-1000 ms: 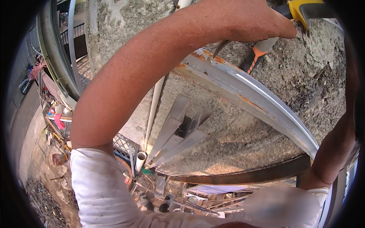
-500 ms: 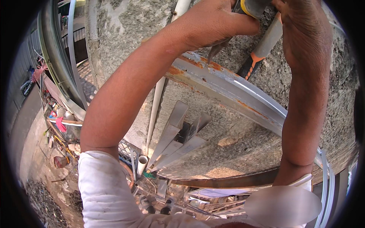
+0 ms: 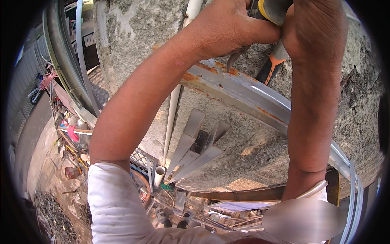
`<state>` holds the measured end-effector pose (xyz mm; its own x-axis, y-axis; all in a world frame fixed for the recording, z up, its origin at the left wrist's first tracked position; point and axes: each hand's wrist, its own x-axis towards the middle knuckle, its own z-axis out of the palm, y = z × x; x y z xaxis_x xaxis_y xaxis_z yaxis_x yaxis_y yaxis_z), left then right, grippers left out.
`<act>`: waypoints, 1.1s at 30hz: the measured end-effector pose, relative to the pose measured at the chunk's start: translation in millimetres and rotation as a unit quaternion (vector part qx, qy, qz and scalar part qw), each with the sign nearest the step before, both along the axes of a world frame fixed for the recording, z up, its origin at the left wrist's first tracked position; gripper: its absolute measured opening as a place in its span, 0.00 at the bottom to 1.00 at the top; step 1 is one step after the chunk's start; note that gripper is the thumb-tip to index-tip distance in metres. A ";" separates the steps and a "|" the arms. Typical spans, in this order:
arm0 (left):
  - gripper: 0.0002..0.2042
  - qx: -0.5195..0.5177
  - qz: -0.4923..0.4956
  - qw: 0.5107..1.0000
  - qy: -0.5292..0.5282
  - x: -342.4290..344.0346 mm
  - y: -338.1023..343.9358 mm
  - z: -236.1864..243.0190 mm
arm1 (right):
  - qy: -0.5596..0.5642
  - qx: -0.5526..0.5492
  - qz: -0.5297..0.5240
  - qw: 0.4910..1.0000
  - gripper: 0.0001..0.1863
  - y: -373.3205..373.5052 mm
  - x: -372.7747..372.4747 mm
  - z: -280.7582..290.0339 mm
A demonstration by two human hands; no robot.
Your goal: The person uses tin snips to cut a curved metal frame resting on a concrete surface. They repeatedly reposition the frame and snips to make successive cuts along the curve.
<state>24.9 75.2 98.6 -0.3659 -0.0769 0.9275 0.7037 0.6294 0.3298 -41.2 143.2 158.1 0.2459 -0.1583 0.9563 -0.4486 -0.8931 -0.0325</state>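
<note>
At the top of the head view, my left hand (image 3: 231, 30) is closed around a dark, yellow-rimmed tool (image 3: 276, 11), its thumb lying along the lower side. Only part of that tool shows, so its kind is unclear. Close beside it is my right hand (image 3: 317, 34), raised with its fingers hidden at the upper edge; its grip cannot be made out. A black-and-orange handle (image 3: 271, 68) with a grey shaft slants behind the right hand, against the rough wall. Just under both hands runs a rusty grey metal channel (image 3: 243, 91).
Rough concrete wall (image 3: 138, 24) fills the background. A pale pipe (image 3: 172, 114) runs down it, near several upright metal profiles (image 3: 187, 142). Far below lies cluttered ground with scrap (image 3: 73, 171) and my shoes (image 3: 185, 218). Bent metal strips (image 3: 352, 203) hang at right.
My right hand and forearm have moved left, closer to my left hand, and cover more of the handle's grey shaft. My left hand keeps its hold; the view has shifted slightly.
</note>
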 end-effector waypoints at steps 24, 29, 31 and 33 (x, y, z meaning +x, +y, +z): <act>0.50 -0.080 0.068 0.989 0.101 -11.9 -74.9 -39.6 | -0.007 0.149 -0.006 0.989 0.40 14.6 -3.6 -0.4; 0.21 -0.111 0.327 0.906 0.246 -16.4 -96.0 -89.1 | -0.054 0.018 -0.176 0.983 0.39 -3.7 21.1 -16.8; 0.20 -0.114 0.363 0.906 0.185 -17.0 -95.5 -87.9 | -0.032 0.054 -0.179 0.982 0.38 6.8 16.1 -13.9; 0.19 -0.082 0.362 0.907 0.199 -23.2 -96.1 -86.6 | -0.028 0.073 -0.192 0.978 0.36 13.5 11.7 -12.0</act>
